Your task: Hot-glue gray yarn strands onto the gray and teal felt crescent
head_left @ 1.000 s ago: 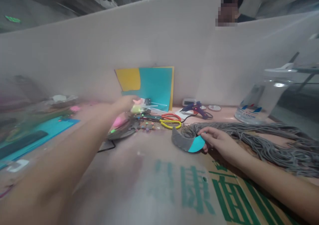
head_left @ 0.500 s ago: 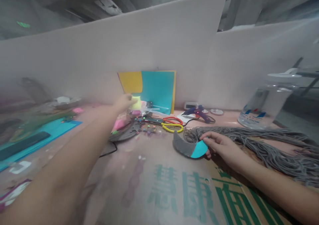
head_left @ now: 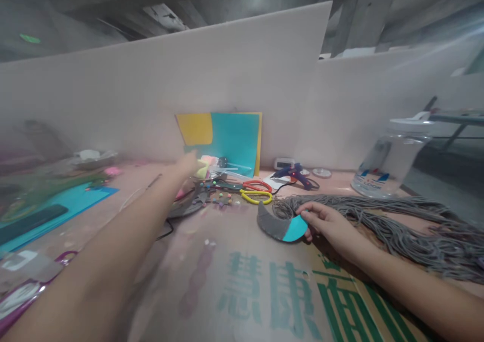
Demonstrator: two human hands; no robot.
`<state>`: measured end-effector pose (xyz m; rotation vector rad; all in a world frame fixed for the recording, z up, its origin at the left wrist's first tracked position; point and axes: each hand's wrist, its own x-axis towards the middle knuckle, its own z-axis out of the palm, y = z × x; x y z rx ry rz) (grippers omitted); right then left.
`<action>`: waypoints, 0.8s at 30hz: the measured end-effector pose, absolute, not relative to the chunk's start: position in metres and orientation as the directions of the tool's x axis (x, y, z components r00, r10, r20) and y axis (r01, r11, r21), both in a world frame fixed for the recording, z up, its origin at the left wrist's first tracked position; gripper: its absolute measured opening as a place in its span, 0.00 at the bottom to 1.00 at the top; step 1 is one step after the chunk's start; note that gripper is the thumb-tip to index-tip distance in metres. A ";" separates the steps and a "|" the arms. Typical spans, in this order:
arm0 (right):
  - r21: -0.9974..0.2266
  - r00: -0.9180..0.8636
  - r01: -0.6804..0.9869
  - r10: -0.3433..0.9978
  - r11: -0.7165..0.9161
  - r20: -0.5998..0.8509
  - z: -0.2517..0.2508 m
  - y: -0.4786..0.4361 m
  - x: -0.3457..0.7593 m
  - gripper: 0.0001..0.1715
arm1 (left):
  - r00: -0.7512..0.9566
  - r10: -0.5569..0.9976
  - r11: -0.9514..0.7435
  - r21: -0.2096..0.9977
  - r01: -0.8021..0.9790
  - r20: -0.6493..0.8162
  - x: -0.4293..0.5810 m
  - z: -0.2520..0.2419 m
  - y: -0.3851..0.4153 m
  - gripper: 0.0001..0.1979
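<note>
My left hand is stretched far forward over a heap of small craft bits and touches a pale yellow and pink piece; blur hides whether the fingers grip it. My right hand rests on the cardboard and pinches the right tip of a crescent-shaped piece, grey on most of it and teal at the end. Just behind that hand lies a bundle of grey cord running off to the right.
Teal and yellow sheets lean on the white partition. Red and yellow scissors, a purple glue gun and beads lie behind the crescent. A clear plastic jar stands at right. A teal mat lies at left.
My left hand lifted a pale yellow piece and then lowered back towards the heap. The right hand kept hold of the crescent. The view tilted up slightly.
</note>
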<state>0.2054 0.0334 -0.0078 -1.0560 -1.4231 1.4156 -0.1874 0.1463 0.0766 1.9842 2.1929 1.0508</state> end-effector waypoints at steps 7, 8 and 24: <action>-0.970 -0.105 0.130 0.975 0.208 0.195 0.020 0.026 0.205 0.15 | 0.040 0.913 -0.240 0.456 0.857 0.407 -0.104 0.088 0.111 0.24; -0.953 -0.092 0.162 0.965 0.257 0.245 0.026 0.024 0.206 0.13 | 0.095 0.954 -0.245 0.562 0.790 0.283 -0.091 0.085 0.104 0.27; -0.182 -0.596 0.381 0.392 0.906 0.701 0.016 0.007 0.220 0.16 | 0.763 0.609 0.059 0.971 0.231 -0.218 -0.035 0.052 0.049 0.14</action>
